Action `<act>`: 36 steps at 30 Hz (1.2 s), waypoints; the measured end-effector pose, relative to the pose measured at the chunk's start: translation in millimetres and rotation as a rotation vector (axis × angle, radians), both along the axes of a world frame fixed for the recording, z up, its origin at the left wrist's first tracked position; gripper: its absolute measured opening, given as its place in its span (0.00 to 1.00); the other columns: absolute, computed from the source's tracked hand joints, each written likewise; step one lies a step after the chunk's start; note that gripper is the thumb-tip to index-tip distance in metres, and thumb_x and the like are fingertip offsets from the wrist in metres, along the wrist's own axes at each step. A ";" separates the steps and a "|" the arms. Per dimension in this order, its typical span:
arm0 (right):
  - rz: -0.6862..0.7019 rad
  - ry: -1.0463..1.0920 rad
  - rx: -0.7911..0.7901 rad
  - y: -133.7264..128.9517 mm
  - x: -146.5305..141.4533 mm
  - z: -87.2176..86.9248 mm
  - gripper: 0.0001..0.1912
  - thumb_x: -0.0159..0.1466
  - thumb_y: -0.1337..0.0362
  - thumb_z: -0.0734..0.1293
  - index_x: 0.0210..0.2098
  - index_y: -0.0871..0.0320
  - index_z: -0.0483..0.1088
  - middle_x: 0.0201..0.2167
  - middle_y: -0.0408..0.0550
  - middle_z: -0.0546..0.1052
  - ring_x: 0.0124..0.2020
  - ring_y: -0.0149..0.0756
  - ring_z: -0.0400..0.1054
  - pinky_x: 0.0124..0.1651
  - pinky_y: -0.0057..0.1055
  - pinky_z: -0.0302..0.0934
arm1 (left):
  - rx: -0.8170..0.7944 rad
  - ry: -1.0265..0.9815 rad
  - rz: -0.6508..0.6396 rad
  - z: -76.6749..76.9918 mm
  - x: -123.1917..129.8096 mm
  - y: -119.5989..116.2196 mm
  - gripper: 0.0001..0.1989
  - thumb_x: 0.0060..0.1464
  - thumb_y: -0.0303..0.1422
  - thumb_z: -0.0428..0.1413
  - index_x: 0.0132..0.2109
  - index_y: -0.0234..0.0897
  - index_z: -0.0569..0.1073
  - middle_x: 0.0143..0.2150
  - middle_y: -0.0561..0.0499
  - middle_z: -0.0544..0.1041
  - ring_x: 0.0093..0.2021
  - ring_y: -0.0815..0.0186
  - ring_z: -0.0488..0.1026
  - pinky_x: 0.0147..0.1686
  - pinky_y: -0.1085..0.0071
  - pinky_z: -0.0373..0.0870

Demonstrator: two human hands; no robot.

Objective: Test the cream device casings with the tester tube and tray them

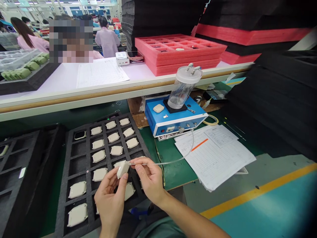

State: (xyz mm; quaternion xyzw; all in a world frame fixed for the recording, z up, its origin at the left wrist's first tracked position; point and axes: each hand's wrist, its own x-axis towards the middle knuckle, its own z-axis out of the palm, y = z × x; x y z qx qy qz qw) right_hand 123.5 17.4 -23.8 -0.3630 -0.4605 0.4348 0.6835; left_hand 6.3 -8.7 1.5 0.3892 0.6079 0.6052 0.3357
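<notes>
My left hand [111, 195] grips a cream smartwatch case [123, 169] between thumb and fingers, tilted on its edge. At the case's upper right corner, my right hand [151, 180] pinches the end of a thin transparent tube [170, 163]. The tip seems to meet the case, though fingers partly cover it. From there the tube runs to the front of a blue box-shaped machine [158, 120]. Below both hands lies a black foam tray [61, 201] with several similar cases in its compartments, such as one cream case [77, 215] at the near left.
On the machine stand a transparent cylinder [182, 87] and another cream case [158, 108]. Printed papers [218, 155] lie to its right. A raised white shelf [99, 87] crosses behind, bearing red foam trays [168, 58]. Black foam stacks [272, 105] rise at right. Other people sit beyond.
</notes>
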 end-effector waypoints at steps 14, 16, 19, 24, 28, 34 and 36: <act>0.010 0.037 -0.023 -5.1 0.0 -4.1 0.07 0.71 0.65 0.68 0.42 0.53 0.80 0.41 0.48 0.83 0.42 0.34 0.80 0.47 0.29 0.78 | 0.029 0.050 -0.047 -0.4 -0.7 -2.3 0.13 0.50 0.34 0.70 0.43 0.35 0.82 0.40 0.43 0.87 0.38 0.59 0.86 0.39 0.73 0.83; 0.003 0.033 -0.020 -5.1 0.2 -3.5 0.07 0.71 0.66 0.68 0.42 0.53 0.80 0.41 0.48 0.83 0.42 0.34 0.81 0.46 0.29 0.78 | 0.029 0.043 -0.055 -0.3 -0.4 -3.2 0.13 0.50 0.34 0.69 0.43 0.36 0.82 0.40 0.44 0.87 0.39 0.60 0.86 0.40 0.74 0.83; -0.001 0.032 -0.015 -5.1 0.1 -2.9 0.07 0.71 0.66 0.68 0.42 0.54 0.80 0.41 0.48 0.83 0.42 0.34 0.81 0.46 0.29 0.79 | 0.023 0.033 -0.054 -0.6 0.0 -3.5 0.13 0.50 0.33 0.69 0.43 0.36 0.82 0.41 0.44 0.87 0.39 0.60 0.86 0.41 0.75 0.82; -0.007 0.034 -0.013 -5.9 -0.3 -3.4 0.07 0.71 0.66 0.68 0.42 0.53 0.80 0.41 0.48 0.83 0.42 0.35 0.81 0.46 0.29 0.79 | 0.026 0.032 -0.066 -1.1 -0.2 -2.8 0.13 0.50 0.34 0.70 0.43 0.36 0.82 0.41 0.44 0.87 0.39 0.60 0.86 0.40 0.74 0.82; -0.001 0.024 -0.012 -6.1 0.0 -4.4 0.07 0.71 0.66 0.68 0.42 0.51 0.80 0.42 0.47 0.83 0.42 0.34 0.81 0.46 0.29 0.79 | 0.028 0.031 -0.055 -1.6 -0.3 -3.2 0.13 0.49 0.34 0.70 0.43 0.36 0.82 0.40 0.43 0.87 0.39 0.59 0.86 0.40 0.73 0.83; 0.004 0.031 -0.019 -5.4 0.3 -3.6 0.07 0.71 0.66 0.68 0.42 0.51 0.80 0.42 0.46 0.83 0.42 0.34 0.81 0.46 0.29 0.79 | 0.026 0.042 -0.050 -0.8 0.4 -4.0 0.13 0.50 0.33 0.70 0.43 0.36 0.82 0.40 0.44 0.87 0.39 0.59 0.86 0.40 0.74 0.83; 0.005 0.035 -0.021 -5.4 0.1 -3.1 0.07 0.71 0.65 0.68 0.42 0.51 0.80 0.41 0.47 0.83 0.42 0.34 0.81 0.46 0.29 0.79 | 0.027 0.046 -0.050 0.1 0.6 -4.1 0.13 0.50 0.33 0.69 0.43 0.36 0.82 0.40 0.44 0.87 0.39 0.60 0.86 0.40 0.75 0.82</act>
